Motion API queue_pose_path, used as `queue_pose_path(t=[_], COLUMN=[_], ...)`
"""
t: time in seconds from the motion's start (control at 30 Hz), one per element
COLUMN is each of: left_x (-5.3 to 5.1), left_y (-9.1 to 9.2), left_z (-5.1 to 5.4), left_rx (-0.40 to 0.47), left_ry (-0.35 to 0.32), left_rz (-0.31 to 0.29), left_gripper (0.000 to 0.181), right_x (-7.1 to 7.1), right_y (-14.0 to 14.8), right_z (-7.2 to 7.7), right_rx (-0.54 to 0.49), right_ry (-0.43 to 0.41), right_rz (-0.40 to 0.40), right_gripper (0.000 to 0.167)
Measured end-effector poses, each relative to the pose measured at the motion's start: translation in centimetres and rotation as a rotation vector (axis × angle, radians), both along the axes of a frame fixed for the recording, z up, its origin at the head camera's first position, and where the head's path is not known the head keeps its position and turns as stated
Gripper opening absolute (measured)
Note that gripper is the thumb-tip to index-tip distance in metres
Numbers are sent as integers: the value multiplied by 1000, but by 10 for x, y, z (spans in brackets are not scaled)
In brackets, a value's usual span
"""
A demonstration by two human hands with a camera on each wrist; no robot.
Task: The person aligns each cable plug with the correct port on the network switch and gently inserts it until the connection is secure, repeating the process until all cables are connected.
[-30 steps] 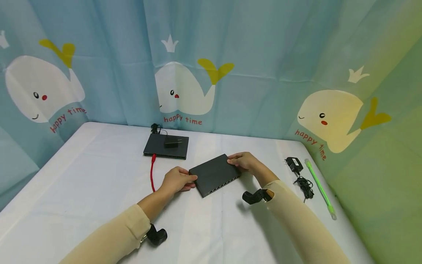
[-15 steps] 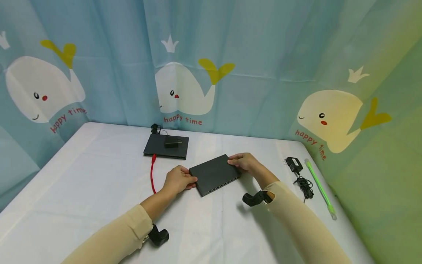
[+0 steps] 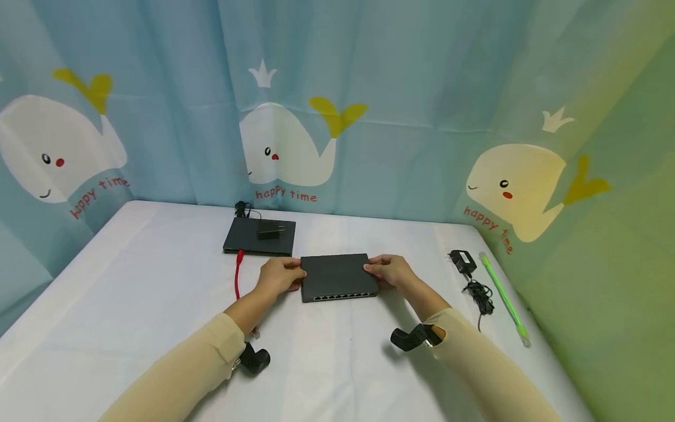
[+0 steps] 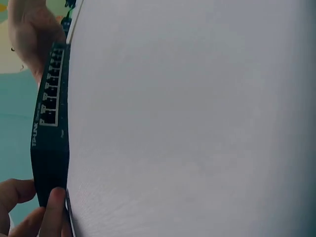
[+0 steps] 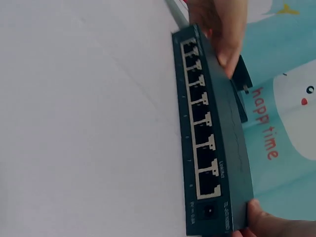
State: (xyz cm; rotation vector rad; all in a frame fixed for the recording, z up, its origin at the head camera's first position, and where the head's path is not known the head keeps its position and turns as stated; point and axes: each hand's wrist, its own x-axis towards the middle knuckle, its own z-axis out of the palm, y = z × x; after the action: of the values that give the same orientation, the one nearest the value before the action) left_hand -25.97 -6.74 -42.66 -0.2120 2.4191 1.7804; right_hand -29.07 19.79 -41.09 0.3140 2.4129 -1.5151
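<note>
A black network switch [image 3: 337,276] is held level between both hands at the middle of the table, its row of ports facing the person. My left hand [image 3: 276,276] grips its left end, thumb on top and fingers beneath. My right hand [image 3: 392,272] pinches the right end the same way. In the right wrist view the switch [image 5: 202,123] shows several RJ45 ports and a round power socket beside them. The left wrist view has TP-LINK lettering on the switch [image 4: 49,148]. Whether its underside touches the table is hard to tell.
Behind on the left lies another flat black box [image 3: 242,234], with a power adapter [image 3: 270,230] on top. A red cable [image 3: 237,278] runs from its front, past the left hand. At right are another adapter [image 3: 463,262], its coiled cord [image 3: 481,296] and a green stick [image 3: 503,296].
Both hands have turned the switch from a slant to nearly square, so its port row now faces the person. The head view has shifted slightly.
</note>
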Motion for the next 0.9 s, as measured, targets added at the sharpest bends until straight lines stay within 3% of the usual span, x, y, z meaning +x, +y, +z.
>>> queue_pose_path(t=[0.37,0.5,0.67,0.9], left_x=[-10,-5,6,2], left_y=[1,-1,-2,0], left_z=[0,0,-3,-3], left_rx=[-40,-33,-8,-17], left_ry=[-4,-6,1,4], left_rz=[-25,-35,-58,-43], left_gripper=[37,37,41,44], right_x=[19,22,37,38], right_y=[0,2,6,7], right_z=[-5,-7,-6,-6], right_rx=[-115,-121,-144,-152], right_ry=[24,41,42,71], right_rz=[-49,-53,-18,-5], right_gripper=[37,38,47,48])
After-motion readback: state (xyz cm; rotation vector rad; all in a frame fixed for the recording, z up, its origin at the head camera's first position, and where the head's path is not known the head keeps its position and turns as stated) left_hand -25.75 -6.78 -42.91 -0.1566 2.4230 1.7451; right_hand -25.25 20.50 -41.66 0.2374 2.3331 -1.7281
